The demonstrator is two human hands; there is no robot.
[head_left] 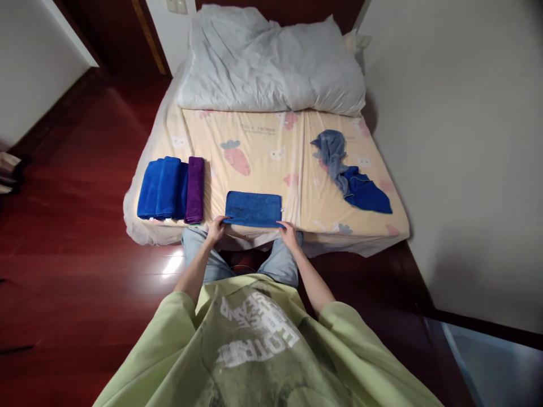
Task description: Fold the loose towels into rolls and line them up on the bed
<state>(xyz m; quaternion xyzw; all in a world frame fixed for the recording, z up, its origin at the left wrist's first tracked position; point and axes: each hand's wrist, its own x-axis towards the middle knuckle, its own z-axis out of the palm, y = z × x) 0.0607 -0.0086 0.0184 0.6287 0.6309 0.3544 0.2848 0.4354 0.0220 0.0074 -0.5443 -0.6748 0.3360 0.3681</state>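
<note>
Soft, rather dim overhead light fell evenly on the bed (263, 147). A bright glare patch shone on the glossy red floor (63, 226). Shadow pooled along the right wall (466, 141) and in the corners. Wide-angle distortion bowed the edges. The left hand (216, 229), right hand (289, 232) and blue towel (253, 209) stayed reasonably sharp.

We see the blue towel (253, 208) as thick, fuzzy cloth, matt, with a short nap. The folded blue towels (162, 188) and the purple towel (194, 190) show the same plush, dull pile. The bed sheet (263, 152) is thin, smooth printed fabric. The quilt (271, 62) is puffy white cloth, crumpled. The grey rag (331, 150) looks limp. The floor (63, 226) is dark red wood, polished and glossy. The wall (458, 141) is matt paint. Our shirt (254, 350) is matt green cloth with cracked print, and our jeans (280, 263) are faded denim.
</note>
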